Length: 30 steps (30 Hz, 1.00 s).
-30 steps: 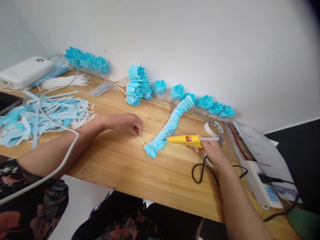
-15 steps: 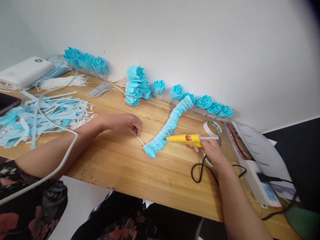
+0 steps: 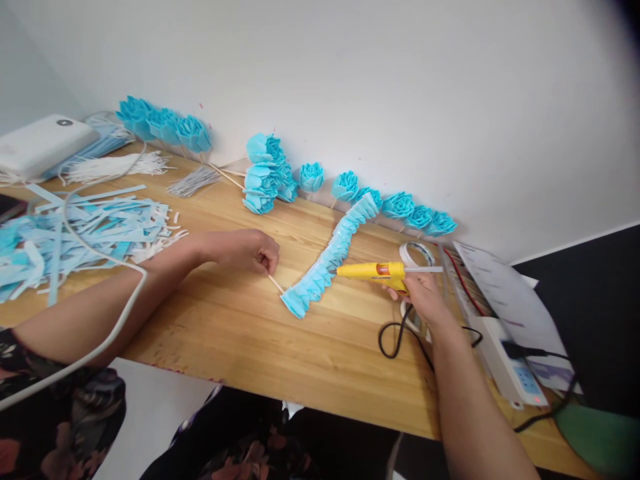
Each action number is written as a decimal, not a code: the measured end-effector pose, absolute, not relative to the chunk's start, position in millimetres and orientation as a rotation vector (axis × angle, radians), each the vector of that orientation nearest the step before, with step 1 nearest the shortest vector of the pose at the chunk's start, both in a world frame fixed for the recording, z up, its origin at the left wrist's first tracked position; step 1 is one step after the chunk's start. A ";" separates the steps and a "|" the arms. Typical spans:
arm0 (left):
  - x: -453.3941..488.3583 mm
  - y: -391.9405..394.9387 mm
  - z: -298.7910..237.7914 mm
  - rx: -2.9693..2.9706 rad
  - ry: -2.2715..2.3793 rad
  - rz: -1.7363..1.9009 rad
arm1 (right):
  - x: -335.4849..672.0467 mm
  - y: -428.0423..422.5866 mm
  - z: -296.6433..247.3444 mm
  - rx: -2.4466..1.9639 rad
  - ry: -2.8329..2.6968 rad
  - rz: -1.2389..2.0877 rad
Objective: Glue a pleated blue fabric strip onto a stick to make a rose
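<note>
Two left fingertips (image 3: 269, 267) seemingly pinch stick (image 3: 276, 285).

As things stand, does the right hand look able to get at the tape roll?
Likely within reach, but hard to grasp: the tape roll lies just beyond the right hand with nothing between, yet that hand is full, gripping the yellow glue gun.

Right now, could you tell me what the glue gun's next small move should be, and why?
Probably slide the glue gun down the strip to its near end: the stick in the left hand meets it there, while the right hand has the nozzle farther up its edge.
</note>
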<state>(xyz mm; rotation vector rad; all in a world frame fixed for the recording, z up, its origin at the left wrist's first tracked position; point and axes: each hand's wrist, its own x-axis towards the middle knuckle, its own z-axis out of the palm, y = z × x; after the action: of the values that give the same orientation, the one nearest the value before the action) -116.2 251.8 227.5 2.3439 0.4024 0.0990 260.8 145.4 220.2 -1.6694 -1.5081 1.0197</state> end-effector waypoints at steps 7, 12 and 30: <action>-115.4 252.0 228.6 2.342 0.424 0.072 | 264.9 147.4 214.2 -1.643 -1.588 1.032; -115.7 250.8 230.5 2.342 0.430 0.069 | 266.4 146.4 215.1 -1.649 -1.492 1.013; -116.3 252.8 225.5 2.332 0.413 0.105 | 259.4 147.8 217.6 -1.668 -1.431 0.941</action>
<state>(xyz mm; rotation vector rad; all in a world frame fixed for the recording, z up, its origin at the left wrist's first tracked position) -116.3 252.8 225.5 2.3323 0.4128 0.1047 259.4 147.8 217.6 -1.6684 -1.4315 0.9405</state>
